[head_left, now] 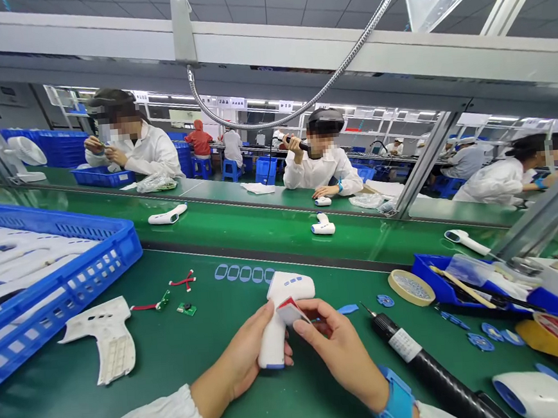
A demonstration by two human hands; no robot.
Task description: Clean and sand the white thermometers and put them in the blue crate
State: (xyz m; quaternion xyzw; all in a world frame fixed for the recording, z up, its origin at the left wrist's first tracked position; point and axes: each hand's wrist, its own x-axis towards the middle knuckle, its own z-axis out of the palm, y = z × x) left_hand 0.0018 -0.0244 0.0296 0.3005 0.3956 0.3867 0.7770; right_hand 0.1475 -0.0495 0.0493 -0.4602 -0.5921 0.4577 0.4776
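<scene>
My left hand [244,350] is closed around the grip of a white infrared thermometer [292,287], held upright above the green bench. It has a pistol shape, with slots in its side and a blue base. Between the thumb and fingers of my right hand [335,346] is a small white-and-red folded piece [291,312], held against the thermometer where grip and head meet. Whether it is paper or cloth I cannot tell. A blue wrist band [396,398] circles my right wrist. Left of my hands lies a white half shell [104,335] of a thermometer.
A blue crate [118,254] of white shells stands left. A black electric screwdriver [426,365] lies right, near a round dish of screws [411,287] and a blue parts tray [424,278]. Red wires, a green circuit board [187,309] and blue frames [245,273] lie behind. Co-workers sit across the conveyor [241,221].
</scene>
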